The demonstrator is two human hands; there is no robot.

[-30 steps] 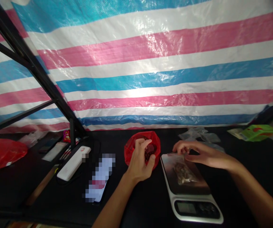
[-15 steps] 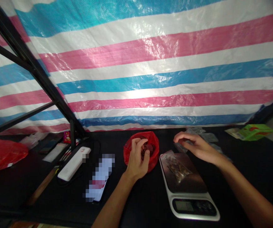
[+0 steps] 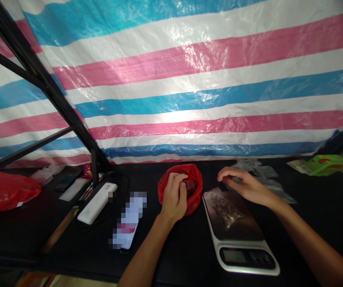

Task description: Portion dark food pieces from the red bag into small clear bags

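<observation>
My left hand (image 3: 173,196) reaches into an open red plastic bag (image 3: 194,177) of dark red pieces, with its fingers curled in among them. A small clear pouch (image 3: 225,209) with brown bits in it lies on the steel plate of a white digital kitchen scale (image 3: 239,236). My right hand (image 3: 244,184) hovers just behind the scale, fingers loosely bent, over a clear flat bag (image 3: 267,184); nothing shows in its grip.
Left of the red bag lie a phone (image 3: 128,220), a white power bank (image 3: 97,202) with a cable, and a wooden stick (image 3: 58,230). A crumpled red bag (image 3: 8,192) is far left, a green packet (image 3: 321,164) far right. A striped tarp hangs behind.
My right hand has lifted off the pouch on the scale and drawn back behind it. My left hand has dug deeper into the red bag.
</observation>
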